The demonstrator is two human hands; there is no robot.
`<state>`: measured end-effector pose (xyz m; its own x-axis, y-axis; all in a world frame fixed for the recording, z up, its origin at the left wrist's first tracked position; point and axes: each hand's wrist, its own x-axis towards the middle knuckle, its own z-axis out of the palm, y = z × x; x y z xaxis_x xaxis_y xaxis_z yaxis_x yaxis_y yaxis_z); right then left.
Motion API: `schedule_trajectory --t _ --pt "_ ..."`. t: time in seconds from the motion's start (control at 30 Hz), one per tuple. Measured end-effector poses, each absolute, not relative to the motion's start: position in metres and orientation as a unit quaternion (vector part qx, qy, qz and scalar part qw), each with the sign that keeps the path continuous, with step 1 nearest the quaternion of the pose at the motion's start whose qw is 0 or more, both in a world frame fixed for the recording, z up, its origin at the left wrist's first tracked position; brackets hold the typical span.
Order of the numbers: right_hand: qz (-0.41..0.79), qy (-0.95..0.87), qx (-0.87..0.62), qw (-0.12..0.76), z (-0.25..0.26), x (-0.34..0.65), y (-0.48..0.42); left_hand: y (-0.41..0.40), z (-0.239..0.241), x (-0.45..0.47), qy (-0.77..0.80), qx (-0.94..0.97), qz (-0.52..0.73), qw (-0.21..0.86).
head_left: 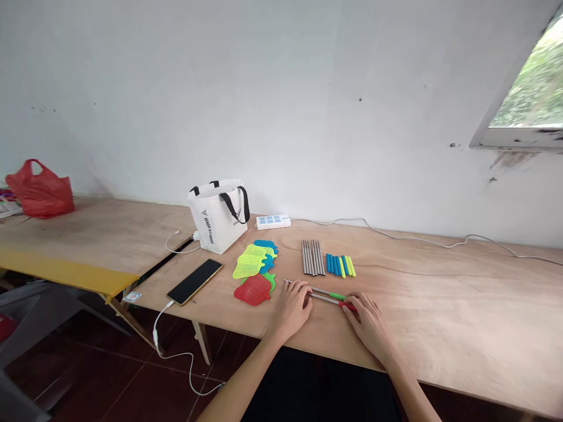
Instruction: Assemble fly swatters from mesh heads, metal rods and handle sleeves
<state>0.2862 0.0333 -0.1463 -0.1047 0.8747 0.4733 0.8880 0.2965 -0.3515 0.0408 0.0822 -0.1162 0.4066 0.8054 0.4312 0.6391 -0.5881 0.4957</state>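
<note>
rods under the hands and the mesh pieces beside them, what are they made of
The rods look like bare metal: thin, grey, a dull shine; their green and red sleeves are probably plastic or rubber. The mesh pieces look like moulded plastic: bright flat colours, grid holes.

The left forearm (246,375) is reaching in from the lower edge, angling rightward; the left hand (292,308) is lying palm down, fingers curling loosely; the right forearm (407,384) is angling leftward; the right hand (369,322) is lying palm down, fingertips pinching together toward the left hand; both wrists are lying straight.
</note>
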Motion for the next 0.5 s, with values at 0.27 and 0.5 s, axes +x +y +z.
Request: schedule_trajectory --t 0.27,0.5 --pt "-0.013 -0.756 -0.585 0.295 -0.1416 0.2843 0.0324 0.0815 -0.1137 0.0437 0.386 0.839 0.325 0.202" --pt "-0.018 -0.761 -0.581 0.288 -0.1411 0.2844 0.0317 0.0827 -0.1161 0.0417 0.42 0.837 0.324 0.136"
